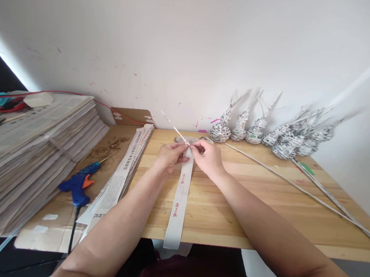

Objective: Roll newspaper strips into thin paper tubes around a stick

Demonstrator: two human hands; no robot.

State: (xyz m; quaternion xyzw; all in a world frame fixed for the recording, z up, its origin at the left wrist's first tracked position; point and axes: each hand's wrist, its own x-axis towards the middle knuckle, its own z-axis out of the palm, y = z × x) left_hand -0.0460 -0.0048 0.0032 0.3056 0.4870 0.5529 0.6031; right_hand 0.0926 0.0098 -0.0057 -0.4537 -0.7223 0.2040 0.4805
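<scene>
I have the long, flat white paper strip with red characters (181, 189) near the middle of the light wooden bench (232, 193), its lower end reaching the front edge and its upper end meeting a thin, tightly rolled paper stick (174, 128) that slants up and to the left. I judge it very light and limp, with dry grip, easy to crease or tear; the rolled part should be stiffer, though it could loosen if let go. I would take it by fingertips where the flat paper meets the roll, pressing softly.

Both hands are closed in a pinch there: the left hand (170, 156) grips the paper from its side, and the right hand (208, 157) pinches it just beside.

Farther out, I see gourd-shaped bodies woven from printed paper (254, 130) along the wall to the right; I cannot tell whether they are hollow or hold anything. Slender pale paper rods (275, 172) lie before them. To the left, a blue glue gun with an orange trigger (79, 185) rests on brown cardboard (45, 232), between a tall stack of folded newspapers (43, 153) and a pile of cut newspaper strips (123, 168)
</scene>
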